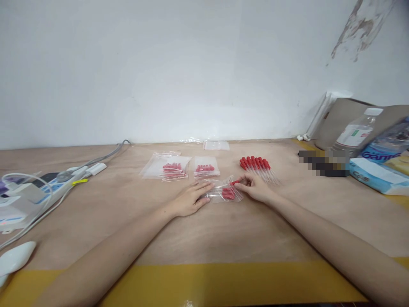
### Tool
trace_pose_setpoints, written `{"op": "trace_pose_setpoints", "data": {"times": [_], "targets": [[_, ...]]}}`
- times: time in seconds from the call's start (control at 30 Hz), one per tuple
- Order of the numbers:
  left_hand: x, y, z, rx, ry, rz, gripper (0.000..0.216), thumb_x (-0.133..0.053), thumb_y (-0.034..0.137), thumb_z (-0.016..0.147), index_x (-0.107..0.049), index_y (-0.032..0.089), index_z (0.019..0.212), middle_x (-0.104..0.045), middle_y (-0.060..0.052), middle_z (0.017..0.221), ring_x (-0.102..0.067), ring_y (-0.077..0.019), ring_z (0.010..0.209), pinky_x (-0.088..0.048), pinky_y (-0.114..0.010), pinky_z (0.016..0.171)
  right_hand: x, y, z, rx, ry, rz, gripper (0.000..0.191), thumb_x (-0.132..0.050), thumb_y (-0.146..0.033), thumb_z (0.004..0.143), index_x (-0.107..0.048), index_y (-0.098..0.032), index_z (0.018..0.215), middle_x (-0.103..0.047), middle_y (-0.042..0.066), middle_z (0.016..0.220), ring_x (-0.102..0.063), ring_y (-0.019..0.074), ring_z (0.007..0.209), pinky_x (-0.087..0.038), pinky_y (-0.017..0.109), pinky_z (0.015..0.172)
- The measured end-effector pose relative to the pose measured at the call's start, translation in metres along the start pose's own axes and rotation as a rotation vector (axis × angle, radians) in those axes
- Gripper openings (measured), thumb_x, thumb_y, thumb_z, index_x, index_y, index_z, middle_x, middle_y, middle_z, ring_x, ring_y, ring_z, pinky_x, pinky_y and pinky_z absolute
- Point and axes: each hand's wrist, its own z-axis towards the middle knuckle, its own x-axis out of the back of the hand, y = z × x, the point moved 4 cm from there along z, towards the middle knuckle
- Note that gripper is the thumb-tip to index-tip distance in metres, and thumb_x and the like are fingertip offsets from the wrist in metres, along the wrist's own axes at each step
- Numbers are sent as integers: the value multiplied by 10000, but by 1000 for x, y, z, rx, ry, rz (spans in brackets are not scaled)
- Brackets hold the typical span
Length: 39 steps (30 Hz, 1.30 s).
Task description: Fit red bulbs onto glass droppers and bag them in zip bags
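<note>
A clear zip bag (215, 196) lies flat on the table in front of me, with several red-bulbed droppers (228, 195) inside. My left hand (189, 200) rests on the bag's left end, fingers stretched out and thumb apart. At the bag's right end, my right hand (255, 187) pinches a red-bulbed dropper (234, 182) by the opening; how far it sits inside is hard to tell. Just behind the right hand lies a row of loose droppers (255, 163) with red bulbs and clear stems. Two stacks of bags with red bulbs, one left (172, 169) and one middle (205, 167), lie behind the left hand.
A flat plastic bag (216, 146) lies near the wall. On the left are a power strip (53, 187) with cables and a white mouse-shaped object (15, 258). A tissue pack (378, 175), bottle (356, 132) and blurred dark object (324, 163) stand or lie right.
</note>
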Motion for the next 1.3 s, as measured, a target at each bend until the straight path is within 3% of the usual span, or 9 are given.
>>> {"op": "trace_pose_setpoints", "data": {"times": [0.13, 0.33, 0.53, 0.7, 0.8, 0.87, 0.93, 1.1, 1.3], "targets": [[2, 2, 0, -3, 3, -8, 477, -345, 389, 903, -264, 278, 1360, -309, -23, 1407, -285, -185, 1290, -225, -396, 1073, 3, 1, 12, -4, -11, -52, 241, -619, -376, 660, -588, -158, 759, -565, -11, 620, -485, 106, 540, -390, 237, 512], [2, 2, -1, -8, 17, -11, 474, -356, 386, 900, -274, 281, 1355, -311, -22, 1404, -290, -184, 1288, -220, -397, 1076, 7, -10, 7, 333, -38, -199, 146, -591, -264, 684, -610, -182, 803, -622, 31, 823, -541, 147, 725, -420, 272, 651], [1, 1, 0, -1, 4, 9, 472, -352, 382, 901, -279, 278, 1355, -319, -23, 1402, -294, -183, 1286, -220, -395, 1077, -8, -8, 8, 142, -58, -155, 210, -526, -327, 753, -666, -174, 788, -639, 29, 716, -560, 157, 642, -425, 262, 581], [-1, -1, 0, 2, 8, 12, 452, -333, 381, 907, -307, 271, 1344, -343, -23, 1389, -309, -178, 1278, -219, -394, 1077, -17, -16, 8, 280, -193, -210, 326, -426, -325, 817, -658, -176, 643, -626, 43, 786, -567, 156, 681, -429, 262, 619], [-2, -1, 0, 22, -10, 3, 439, -331, 398, 905, -339, 284, 1329, -331, -12, 1395, -301, -182, 1282, -230, -392, 1073, 3, -11, 14, 187, -44, -319, 251, -461, -315, 796, -673, -187, 759, -636, 48, 837, -567, 166, 720, -424, 273, 658], [-2, -1, 0, 29, -27, 1, 439, -328, 401, 905, -339, 286, 1329, -319, -12, 1401, -295, -182, 1285, -227, -388, 1074, 22, -8, 22, 112, 128, -480, 218, -478, -290, 780, -669, -186, 791, -637, 58, 833, -556, 179, 737, -407, 287, 672], [-2, 0, 0, 29, -36, 2, 437, -322, 397, 907, -338, 285, 1330, -308, -13, 1406, -288, -181, 1288, -218, -388, 1077, 34, -10, 32, 99, 219, -682, 227, -457, -269, 789, -668, -186, 805, -626, 74, 827, -538, 200, 779, -382, 308, 699], [1, 2, 0, 33, -40, -6, 413, -330, 378, 909, -371, 290, 1310, -311, -5, 1405, -285, -180, 1289, -205, -391, 1081, 33, -11, 63, 89, 304, -1052, 304, -440, -327, 803, -638, -147, 946, -556, 145, 1011, -460, 273, 964, -332, 378, 779], [3, 5, 0, 34, -33, 6, 401, -347, 375, 903, -398, 258, 1284, -362, -33, 1378, -310, -169, 1276, -214, -392, 1077, 28, -4, 83, -51, 346, -1031, 260, -479, -287, 760, -629, -130, 903, -558, 151, 1021, -470, 280, 977, -352, 371, 774]]}}
